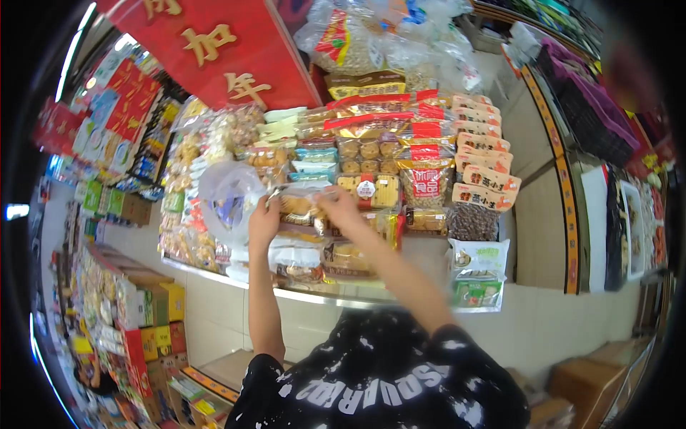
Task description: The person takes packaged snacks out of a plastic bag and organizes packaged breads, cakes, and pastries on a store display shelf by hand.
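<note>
My left hand [264,220] and my right hand [341,210] are raised over a display of packaged snacks. Between them is a see-through pack of brown baked pastries [296,207], with the fingers of each hand closed on one end of it. Against the left side of my left hand is a puffed-out thin plastic bag [227,196]; whether the fingers grip it too, I cannot tell. Just beyond my right hand lies a tray of yellow biscuits [379,191] with a round label. Nearer my body, under my forearms, is a brown pastry pack [348,257].
Orange-and-white snack packs [486,187] overlap in a column at the right of the display, with a dark bean bag [473,223] below. A big red sign [221,53] rises at the back left. Metal edging [293,292] borders the front. Shelves and boxes [161,304] stand to the left.
</note>
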### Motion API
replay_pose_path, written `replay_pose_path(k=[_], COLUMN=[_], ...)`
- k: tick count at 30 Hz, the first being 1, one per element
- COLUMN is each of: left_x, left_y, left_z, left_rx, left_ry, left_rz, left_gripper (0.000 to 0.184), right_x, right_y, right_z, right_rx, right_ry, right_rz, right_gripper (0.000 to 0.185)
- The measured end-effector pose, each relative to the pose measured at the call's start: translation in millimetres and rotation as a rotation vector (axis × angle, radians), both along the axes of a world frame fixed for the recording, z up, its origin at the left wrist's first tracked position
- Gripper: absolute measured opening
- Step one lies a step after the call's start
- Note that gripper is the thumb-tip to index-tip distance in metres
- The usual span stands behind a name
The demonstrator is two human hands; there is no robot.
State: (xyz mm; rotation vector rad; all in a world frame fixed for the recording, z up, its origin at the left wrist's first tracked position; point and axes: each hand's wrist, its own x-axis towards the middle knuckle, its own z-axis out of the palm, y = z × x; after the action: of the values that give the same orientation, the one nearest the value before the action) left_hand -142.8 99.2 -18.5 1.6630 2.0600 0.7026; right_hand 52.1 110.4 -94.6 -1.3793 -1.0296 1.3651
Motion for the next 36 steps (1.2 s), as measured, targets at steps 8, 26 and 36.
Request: replay_pose_path(k=[8, 26, 36], left_x=[-7, 325, 335], left_y=[-3, 6, -14], left_z=[-21, -187, -138], left_rx=[0.036, 0.206, -0.136], left_ry=[0.109, 0.538, 0.444], left_rz=[-0.047, -1.078, -1.058], left_gripper=[0.054, 0.033, 0.03], right_x=[14, 205, 205], right_y=[4, -124, -177], right_z=[-16, -126, -174], right_rx=[0.031, -0.239, -0.105], right_ry=[-0.168, -0.164, 0.31], right_rz=[-0.037, -0.551, -0.592], right_gripper=[0.067, 0.054, 0.048])
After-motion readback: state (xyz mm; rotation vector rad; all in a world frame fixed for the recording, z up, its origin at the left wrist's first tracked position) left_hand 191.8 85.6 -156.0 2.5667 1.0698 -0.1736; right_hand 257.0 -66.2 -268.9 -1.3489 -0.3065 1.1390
